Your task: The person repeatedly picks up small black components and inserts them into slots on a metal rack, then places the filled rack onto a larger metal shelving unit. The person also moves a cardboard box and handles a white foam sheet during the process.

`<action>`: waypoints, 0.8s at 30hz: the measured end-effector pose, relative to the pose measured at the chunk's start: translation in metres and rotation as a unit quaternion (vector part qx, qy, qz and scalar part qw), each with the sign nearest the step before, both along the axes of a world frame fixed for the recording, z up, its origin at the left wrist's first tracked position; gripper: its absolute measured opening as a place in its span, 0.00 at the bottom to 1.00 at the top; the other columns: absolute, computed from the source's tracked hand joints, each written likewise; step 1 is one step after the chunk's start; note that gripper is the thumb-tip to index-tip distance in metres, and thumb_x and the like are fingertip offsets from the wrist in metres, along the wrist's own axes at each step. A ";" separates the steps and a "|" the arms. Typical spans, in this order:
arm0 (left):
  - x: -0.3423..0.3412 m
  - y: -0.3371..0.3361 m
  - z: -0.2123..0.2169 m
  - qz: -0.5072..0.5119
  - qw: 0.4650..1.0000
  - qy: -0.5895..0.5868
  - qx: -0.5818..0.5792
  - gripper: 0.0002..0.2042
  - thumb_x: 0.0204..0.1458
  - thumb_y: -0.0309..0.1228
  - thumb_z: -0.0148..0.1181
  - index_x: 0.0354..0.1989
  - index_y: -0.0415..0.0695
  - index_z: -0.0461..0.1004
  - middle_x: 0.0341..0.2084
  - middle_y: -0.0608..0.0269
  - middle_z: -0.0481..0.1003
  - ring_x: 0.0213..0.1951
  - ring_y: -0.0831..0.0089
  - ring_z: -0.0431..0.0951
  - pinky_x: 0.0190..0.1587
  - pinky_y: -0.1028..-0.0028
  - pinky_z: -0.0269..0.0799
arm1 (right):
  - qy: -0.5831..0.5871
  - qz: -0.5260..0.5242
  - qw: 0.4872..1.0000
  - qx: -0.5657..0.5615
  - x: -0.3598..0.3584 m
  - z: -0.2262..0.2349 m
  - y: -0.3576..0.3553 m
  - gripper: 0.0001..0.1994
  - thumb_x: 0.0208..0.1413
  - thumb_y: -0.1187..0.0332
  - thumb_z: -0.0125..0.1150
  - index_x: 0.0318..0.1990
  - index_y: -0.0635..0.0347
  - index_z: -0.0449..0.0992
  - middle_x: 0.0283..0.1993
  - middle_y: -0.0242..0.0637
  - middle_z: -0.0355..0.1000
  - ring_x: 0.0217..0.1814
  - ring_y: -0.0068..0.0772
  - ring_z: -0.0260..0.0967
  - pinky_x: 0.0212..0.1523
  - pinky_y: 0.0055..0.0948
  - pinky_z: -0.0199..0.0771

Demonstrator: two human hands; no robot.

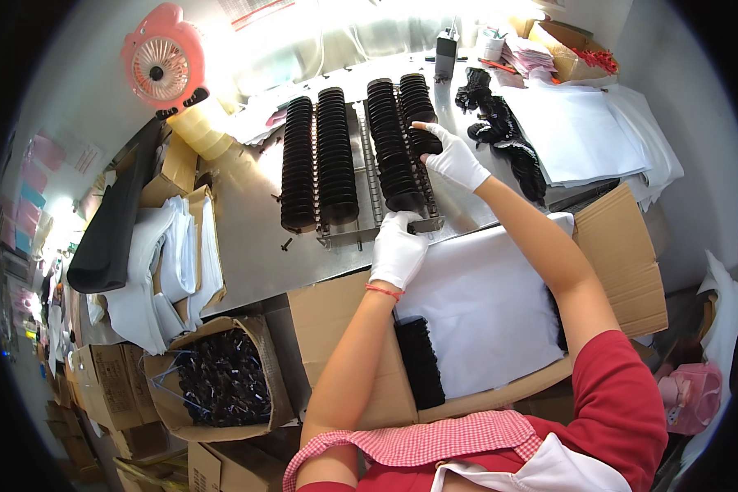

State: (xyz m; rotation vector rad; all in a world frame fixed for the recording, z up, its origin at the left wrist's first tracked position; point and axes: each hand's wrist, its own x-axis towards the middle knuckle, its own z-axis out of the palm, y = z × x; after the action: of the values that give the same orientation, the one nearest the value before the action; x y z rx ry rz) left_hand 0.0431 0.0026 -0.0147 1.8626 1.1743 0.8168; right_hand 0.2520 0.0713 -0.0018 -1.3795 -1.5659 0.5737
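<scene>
A metal rack (pixel 371 176) on the steel table carries rows of stacked, thin black pieces with rounded edges. My left hand (pixel 398 252), in a white glove, is at the near end of the third row (pixel 389 139), its fingers bent against the last pieces. My right hand (pixel 457 157), also gloved, reaches over the shorter fourth row (pixel 416 97). Its thumb and index finger lie on either side of black pieces at that row's near end. Two longer rows, the first (pixel 298 164) and the second (pixel 336 156), stand untouched at the left.
An open carton (pixel 344 344) lined with a white sheet (pixel 492 312) lies under my forearms. Another box (pixel 275 373) of black pieces stands lower left. A pink fan (pixel 162 61), tape rolls (pixel 201 131), a black bundle (pixel 504 131) and white sheets (pixel 578 135) surround the rack.
</scene>
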 end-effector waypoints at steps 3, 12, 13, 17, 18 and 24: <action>0.000 0.001 -0.004 0.007 1.000 -0.001 0.000 0.14 0.44 0.25 0.58 0.41 0.40 0.79 0.44 0.46 0.75 0.47 0.48 0.76 0.53 0.62 0.72 | -0.043 -0.036 0.997 0.051 -0.008 -0.014 -0.001 0.28 0.51 0.81 0.60 0.63 0.61 0.68 0.54 0.47 0.75 0.55 0.40 0.73 0.58 0.29 0.70; -0.010 0.004 -0.009 0.005 0.992 -0.043 -0.122 0.15 0.50 0.28 0.59 0.48 0.45 0.77 0.47 0.57 0.76 0.49 0.60 0.77 0.53 0.66 0.72 | -0.209 -0.095 0.935 0.269 -0.013 0.006 0.020 0.19 0.56 0.81 0.53 0.56 0.62 0.74 0.55 0.45 0.76 0.56 0.42 0.75 0.58 0.31 0.74; -0.014 0.005 -0.012 0.003 0.981 -0.086 -0.174 0.16 0.52 0.30 0.60 0.51 0.47 0.76 0.49 0.60 0.76 0.50 0.63 0.77 0.53 0.66 0.73 | -0.157 -0.090 0.958 0.223 -0.024 0.022 0.006 0.20 0.56 0.83 0.52 0.57 0.63 0.74 0.54 0.46 0.76 0.54 0.37 0.76 0.55 0.28 0.74; 0.001 -0.040 0.053 0.025 0.714 -0.563 -0.415 0.22 0.62 0.48 0.54 0.59 0.51 0.67 0.55 0.64 0.70 0.56 0.69 0.71 0.59 0.64 0.69 | -0.032 0.046 0.990 0.130 -0.063 0.050 -0.080 0.17 0.54 0.75 0.58 0.53 0.60 0.76 0.52 0.45 0.76 0.51 0.48 0.74 0.53 0.36 0.74; -0.002 -0.041 0.057 0.009 0.657 -0.610 -0.443 0.23 0.64 0.53 0.51 0.61 0.53 0.64 0.57 0.64 0.68 0.59 0.70 0.70 0.62 0.63 0.68 | -0.131 0.121 0.970 0.163 -0.073 0.055 -0.100 0.15 0.53 0.70 0.62 0.49 0.61 0.77 0.49 0.45 0.77 0.52 0.46 0.73 0.54 0.38 0.73; -0.006 -0.034 0.043 0.072 0.756 -0.493 -0.424 0.07 0.57 0.31 0.62 0.41 0.46 0.75 0.34 0.70 0.77 0.36 0.81 0.75 0.33 0.75 0.72 | -0.094 -0.099 0.987 0.086 -0.022 0.046 -0.050 0.16 0.53 0.64 0.66 0.45 0.66 0.76 0.40 0.44 0.76 0.47 0.41 0.73 0.51 0.36 0.73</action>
State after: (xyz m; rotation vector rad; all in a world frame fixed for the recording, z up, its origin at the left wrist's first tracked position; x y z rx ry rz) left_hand 0.0369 -0.0319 0.0283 0.4238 0.7438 0.9317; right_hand 0.2297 0.0212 0.0444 -1.4674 -1.5637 0.1865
